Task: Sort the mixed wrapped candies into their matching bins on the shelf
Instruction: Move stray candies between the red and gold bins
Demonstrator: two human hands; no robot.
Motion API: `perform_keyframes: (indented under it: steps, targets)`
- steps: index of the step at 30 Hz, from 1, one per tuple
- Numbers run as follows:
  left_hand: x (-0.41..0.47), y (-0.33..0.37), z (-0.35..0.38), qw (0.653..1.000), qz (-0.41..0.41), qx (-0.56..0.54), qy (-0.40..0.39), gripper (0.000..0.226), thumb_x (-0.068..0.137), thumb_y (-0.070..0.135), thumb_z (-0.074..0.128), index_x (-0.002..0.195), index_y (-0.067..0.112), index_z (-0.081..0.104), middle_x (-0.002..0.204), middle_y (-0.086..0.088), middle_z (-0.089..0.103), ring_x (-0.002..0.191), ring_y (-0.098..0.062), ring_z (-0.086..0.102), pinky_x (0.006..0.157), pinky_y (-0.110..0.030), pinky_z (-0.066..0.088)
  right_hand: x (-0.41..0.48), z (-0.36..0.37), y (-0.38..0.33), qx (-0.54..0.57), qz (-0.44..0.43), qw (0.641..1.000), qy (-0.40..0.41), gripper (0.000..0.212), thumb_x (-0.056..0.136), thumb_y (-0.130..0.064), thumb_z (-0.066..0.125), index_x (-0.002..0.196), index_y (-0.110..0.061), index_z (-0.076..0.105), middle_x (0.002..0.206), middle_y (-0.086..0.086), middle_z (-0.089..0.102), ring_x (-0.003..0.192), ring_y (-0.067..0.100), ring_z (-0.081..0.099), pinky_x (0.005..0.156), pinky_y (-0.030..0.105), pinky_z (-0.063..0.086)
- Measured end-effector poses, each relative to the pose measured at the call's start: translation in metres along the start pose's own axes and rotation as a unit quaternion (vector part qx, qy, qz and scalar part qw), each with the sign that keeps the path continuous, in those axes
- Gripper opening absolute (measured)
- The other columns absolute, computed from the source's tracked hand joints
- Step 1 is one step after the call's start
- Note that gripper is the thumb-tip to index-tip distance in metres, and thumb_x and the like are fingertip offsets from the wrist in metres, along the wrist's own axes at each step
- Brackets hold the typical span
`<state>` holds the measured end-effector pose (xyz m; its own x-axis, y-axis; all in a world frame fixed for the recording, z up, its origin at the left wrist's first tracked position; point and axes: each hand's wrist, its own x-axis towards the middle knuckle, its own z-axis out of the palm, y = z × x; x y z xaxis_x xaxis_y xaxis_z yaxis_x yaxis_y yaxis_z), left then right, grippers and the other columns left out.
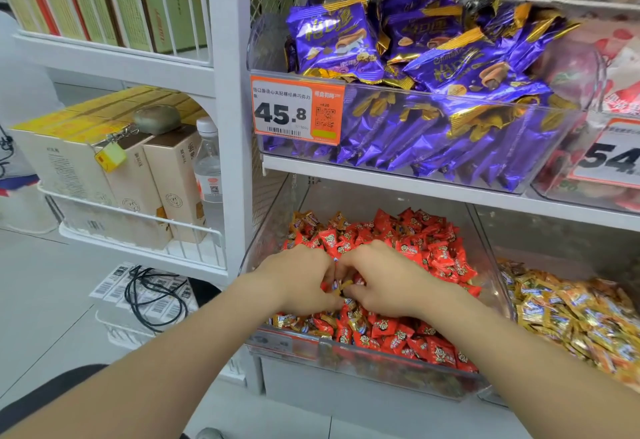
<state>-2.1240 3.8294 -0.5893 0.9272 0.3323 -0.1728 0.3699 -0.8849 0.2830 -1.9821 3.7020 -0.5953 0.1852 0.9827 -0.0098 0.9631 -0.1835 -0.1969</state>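
A clear bin (360,352) on the lower shelf holds a heap of red wrapped candies (426,251) with some gold wrapped candies (304,222) mixed in at its back left and front left. Both hands are down in this heap, knuckles up and almost touching. My left hand (301,277) has its fingers curled around a few candies, among them a gold one (344,286) showing between the hands. My right hand (377,279) is curled over the red candies beside it; what its fingers hold is hidden. The neighbouring bin on the right is full of gold candies (575,314).
Above, a clear bin of purple snack packs (433,68) carries an orange price tag (298,113) reading 45.8. Another bin with red and white packs (620,92) stands at the upper right. A white rack on the left holds cream boxes (138,175) and a water bottle (207,168).
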Motion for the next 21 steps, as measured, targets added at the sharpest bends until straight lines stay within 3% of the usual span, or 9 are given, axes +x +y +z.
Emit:
perform_keyframes:
  steps: [3,7,10,12,15,17,19,21]
  targets:
    - [-0.001,0.002,-0.004,0.999,-0.003,-0.052,0.002,0.021,0.094,0.038,0.055,0.083,0.021,0.060,0.078,0.002,0.061,0.075,-0.022,0.060,0.065,-0.036,0.048,-0.001,-0.007,0.006,0.056,0.031,0.998,0.013,0.013,0.089,-0.023,0.070,0.099,-0.030,0.076,0.087,-0.009,0.075,0.090,0.011,0.066,0.088,0.034,0.054]
    - [-0.005,0.000,-0.012,0.998,-0.023,-0.049,0.025,0.040,0.101,0.045,0.044,0.074,0.016,0.049,0.074,-0.003,0.058,0.069,-0.021,0.055,0.062,-0.035,0.041,-0.008,-0.019,0.009,0.082,0.029,0.995,0.056,0.018,0.092,-0.021,0.066,0.101,-0.032,0.077,0.082,-0.017,0.071,0.082,0.003,0.063,0.088,0.022,0.039]
    - [-0.004,-0.006,-0.013,0.997,-0.034,-0.026,0.069,0.055,0.105,0.054,0.043,0.065,0.015,0.045,0.062,-0.002,0.052,0.059,-0.021,0.053,0.054,-0.033,0.032,-0.016,-0.028,0.008,0.102,0.051,0.987,0.115,0.015,0.090,-0.023,0.070,0.096,-0.031,0.080,0.078,-0.023,0.070,0.076,-0.003,0.065,0.092,0.022,0.043]
    - [-0.001,-0.009,-0.011,0.994,-0.043,-0.038,0.094,0.051,0.105,0.043,0.049,0.065,0.011,0.047,0.062,-0.005,0.053,0.060,-0.024,0.056,0.053,-0.033,0.035,-0.019,-0.031,0.008,0.135,0.075,0.975,0.157,0.013,0.087,-0.023,0.072,0.088,-0.031,0.082,0.077,-0.020,0.074,0.074,-0.001,0.069,0.091,0.024,0.050]
    - [0.000,-0.010,-0.008,0.994,-0.059,-0.019,0.092,0.031,0.102,0.013,0.052,0.072,0.008,0.050,0.072,-0.010,0.056,0.064,-0.026,0.057,0.055,-0.040,0.046,-0.022,-0.035,0.002,0.231,0.104,0.945,0.208,0.015,0.085,-0.015,0.068,0.081,-0.027,0.076,0.072,-0.009,0.074,0.064,0.007,0.069,0.070,0.032,0.060]
    - [-0.002,-0.013,-0.007,0.995,-0.073,0.000,0.075,0.017,0.094,-0.004,0.053,0.090,0.007,0.065,0.088,-0.013,0.065,0.079,-0.031,0.065,0.068,-0.046,0.056,-0.024,-0.039,-0.004,0.264,0.107,0.935,0.212,0.022,0.088,-0.008,0.058,0.076,-0.022,0.070,0.067,0.003,0.071,0.054,0.015,0.063,0.056,0.039,0.056]
    - [-0.002,-0.016,-0.004,0.996,-0.069,0.001,0.062,0.027,0.092,-0.006,0.054,0.106,0.014,0.067,0.106,-0.011,0.068,0.093,-0.032,0.067,0.076,-0.045,0.057,-0.026,-0.040,-0.010,0.270,0.097,0.940,0.186,0.033,0.088,0.000,0.051,0.072,-0.021,0.071,0.061,0.005,0.068,0.046,0.015,0.053,0.045,0.032,0.046]
    - [-0.002,-0.018,0.000,0.996,-0.068,-0.003,0.060,0.008,0.101,0.011,0.057,0.096,0.016,0.060,0.105,-0.010,0.067,0.091,-0.031,0.066,0.071,-0.042,0.051,-0.028,-0.038,-0.016,0.254,0.080,0.956,0.123,0.040,0.086,0.003,0.047,0.074,-0.023,0.075,0.056,0.001,0.065,0.043,0.011,0.047,0.045,0.026,0.042]
